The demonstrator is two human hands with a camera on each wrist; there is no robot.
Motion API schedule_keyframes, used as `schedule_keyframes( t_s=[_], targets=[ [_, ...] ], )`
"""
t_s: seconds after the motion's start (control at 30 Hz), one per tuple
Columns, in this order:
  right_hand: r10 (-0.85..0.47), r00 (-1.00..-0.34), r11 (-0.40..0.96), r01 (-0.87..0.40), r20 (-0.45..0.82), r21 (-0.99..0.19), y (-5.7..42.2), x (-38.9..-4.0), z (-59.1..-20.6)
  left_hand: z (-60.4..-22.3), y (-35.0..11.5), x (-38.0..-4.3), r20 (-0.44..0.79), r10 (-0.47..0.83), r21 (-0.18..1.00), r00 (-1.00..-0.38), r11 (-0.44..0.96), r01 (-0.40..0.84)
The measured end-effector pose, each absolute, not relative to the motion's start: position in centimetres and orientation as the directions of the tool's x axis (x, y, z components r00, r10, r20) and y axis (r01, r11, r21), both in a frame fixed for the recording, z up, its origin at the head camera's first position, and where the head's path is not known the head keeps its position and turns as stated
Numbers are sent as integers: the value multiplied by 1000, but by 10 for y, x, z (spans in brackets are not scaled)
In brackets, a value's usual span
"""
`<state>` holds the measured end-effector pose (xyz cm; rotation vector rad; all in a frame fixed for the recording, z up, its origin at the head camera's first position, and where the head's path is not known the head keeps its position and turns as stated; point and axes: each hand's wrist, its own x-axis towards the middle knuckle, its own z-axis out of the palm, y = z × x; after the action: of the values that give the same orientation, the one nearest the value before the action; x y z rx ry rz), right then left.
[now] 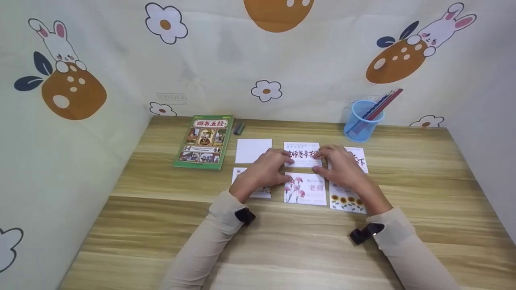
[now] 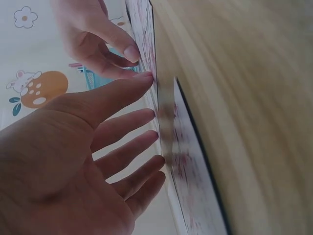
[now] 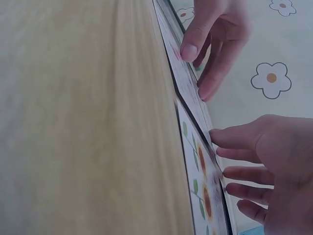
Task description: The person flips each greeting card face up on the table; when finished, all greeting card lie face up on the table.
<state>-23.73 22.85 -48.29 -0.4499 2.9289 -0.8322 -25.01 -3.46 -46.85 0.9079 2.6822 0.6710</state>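
Printed paper cards lie on the wooden table in two rows of three. My left hand reaches over the left column, its fingertips at the left edge of the upper middle card, which bears dark red lettering. From the other side my right hand touches near that card's right edge, fingers spread and gently bent. Below it lies a card with pink flowers. A sunflower card and an upper right card are partly covered by my right hand. My left hand partly hides a lower left card.
A blank white card forms the upper left of the layout. Farther left is a green-bordered book, with a small dark object beside it. A blue cup with pencils stands at the back right, near the patterned backdrop.
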Motion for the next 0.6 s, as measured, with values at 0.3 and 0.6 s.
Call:
schedule_keyframes(
  t_s=[0.3,0.6],
  targets=[
    [-314,-949,799,-286,39,-529,226,-238,-483,-469,-40,-249,-45,610,499,-791,700,511],
    [-289,-953,785,-290,90,-547,214,-238,-485,-467,-67,-240,-11,522,544,-853,718,433]
  ],
)
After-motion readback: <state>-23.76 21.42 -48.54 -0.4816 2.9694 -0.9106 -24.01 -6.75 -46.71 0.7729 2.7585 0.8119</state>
